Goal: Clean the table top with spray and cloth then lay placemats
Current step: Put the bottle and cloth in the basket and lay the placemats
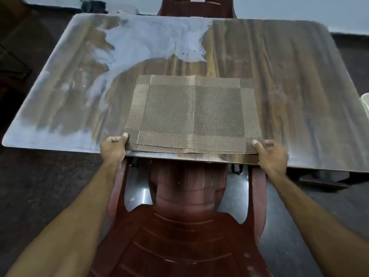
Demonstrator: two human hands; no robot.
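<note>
A stack of tan woven placemats (191,114) lies flat on the glossy wood-grain table (279,76), at the middle of its near edge. The layers are slightly offset along the front. My left hand (113,149) pinches the stack's near left corner, thumb on top. My right hand (271,154) pinches the near right corner the same way, with its other fingers curled loosely above the table edge. No spray bottle or cloth is in view.
A red-brown plastic chair (185,226) stands tucked under the near edge, between my arms. A second chair (196,7) of the same kind stands at the far side. A pale object (365,102) shows at the right edge. The dark floor surrounds the table.
</note>
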